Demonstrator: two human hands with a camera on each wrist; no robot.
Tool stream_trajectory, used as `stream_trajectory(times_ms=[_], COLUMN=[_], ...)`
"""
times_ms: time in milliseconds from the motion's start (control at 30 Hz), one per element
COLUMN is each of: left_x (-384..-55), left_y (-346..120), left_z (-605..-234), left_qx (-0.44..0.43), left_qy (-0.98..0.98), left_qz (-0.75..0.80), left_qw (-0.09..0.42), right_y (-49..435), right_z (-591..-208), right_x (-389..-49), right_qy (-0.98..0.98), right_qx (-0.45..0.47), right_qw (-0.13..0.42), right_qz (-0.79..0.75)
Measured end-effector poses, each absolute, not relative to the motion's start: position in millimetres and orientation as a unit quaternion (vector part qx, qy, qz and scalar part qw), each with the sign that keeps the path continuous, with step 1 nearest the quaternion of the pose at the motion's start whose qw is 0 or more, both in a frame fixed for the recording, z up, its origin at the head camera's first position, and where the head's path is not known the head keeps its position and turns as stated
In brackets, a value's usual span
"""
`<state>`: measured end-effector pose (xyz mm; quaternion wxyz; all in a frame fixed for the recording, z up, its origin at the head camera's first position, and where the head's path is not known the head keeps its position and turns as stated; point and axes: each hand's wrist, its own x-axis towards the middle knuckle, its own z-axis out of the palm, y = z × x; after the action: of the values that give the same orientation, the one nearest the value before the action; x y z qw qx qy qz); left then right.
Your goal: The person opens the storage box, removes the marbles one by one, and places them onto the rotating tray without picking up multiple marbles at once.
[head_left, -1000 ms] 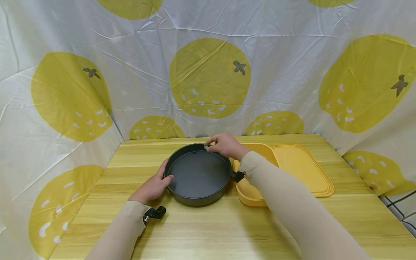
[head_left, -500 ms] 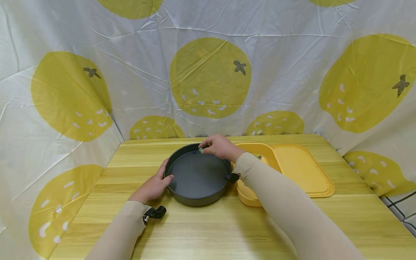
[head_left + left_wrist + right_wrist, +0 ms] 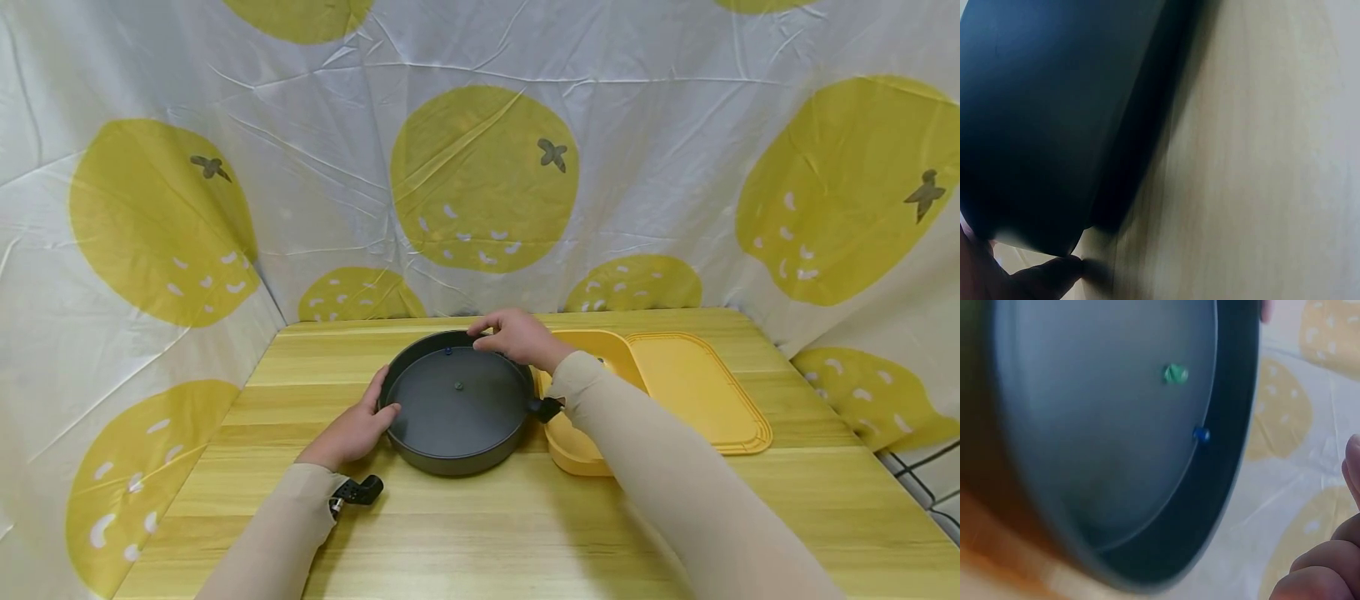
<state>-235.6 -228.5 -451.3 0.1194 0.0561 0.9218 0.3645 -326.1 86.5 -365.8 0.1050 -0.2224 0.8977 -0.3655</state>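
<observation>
A dark round pan (image 3: 457,417) sits on the wooden table. My left hand (image 3: 358,431) grips its left rim, thumb over the inside and fingers along the outer wall. My right hand (image 3: 517,340) hovers above the pan's far right rim, thumb and forefinger parted with nothing between them. On the pan's floor lies a green marble (image 3: 459,386), which the right wrist view shows as a shiny green marble (image 3: 1175,374). A smaller blue marble (image 3: 1201,434) rests against the inner wall at the far side. In the left wrist view the pan (image 3: 1054,112) is dark and blurred.
Right of the pan stands a yellow tub (image 3: 581,467), partly covered by my right forearm, with a small dark item just visible inside. Beyond it lies a flat yellow lid (image 3: 697,392). A lemon-print curtain (image 3: 487,50) hangs around the table (image 3: 450,533).
The green marble, pinched in my right hand before, now lies on the pan's floor. That hand moved left over the pan, let go, then drew back slightly right. The left hand has stayed put.
</observation>
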Motion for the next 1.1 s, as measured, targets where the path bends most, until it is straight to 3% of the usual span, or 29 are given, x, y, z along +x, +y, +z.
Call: stream_trajectory(times_ms=[600, 1100], left_x=[-237, -238], left_y=[-230, -230], left_z=[-452, -453], left_qx=[0.059, 0.058], left_qy=[0.918, 0.919], left_qz=[0.372, 0.371], left_qw=[0.123, 0.123], right_y=[182, 202], right_z=[-390, -414], right_x=[-340, -344], right_qy=[0.899, 0.928], right_qx=[-0.132, -0.091], right_qw=[0.103, 0.128], right_qz=[-0.405, -0.338])
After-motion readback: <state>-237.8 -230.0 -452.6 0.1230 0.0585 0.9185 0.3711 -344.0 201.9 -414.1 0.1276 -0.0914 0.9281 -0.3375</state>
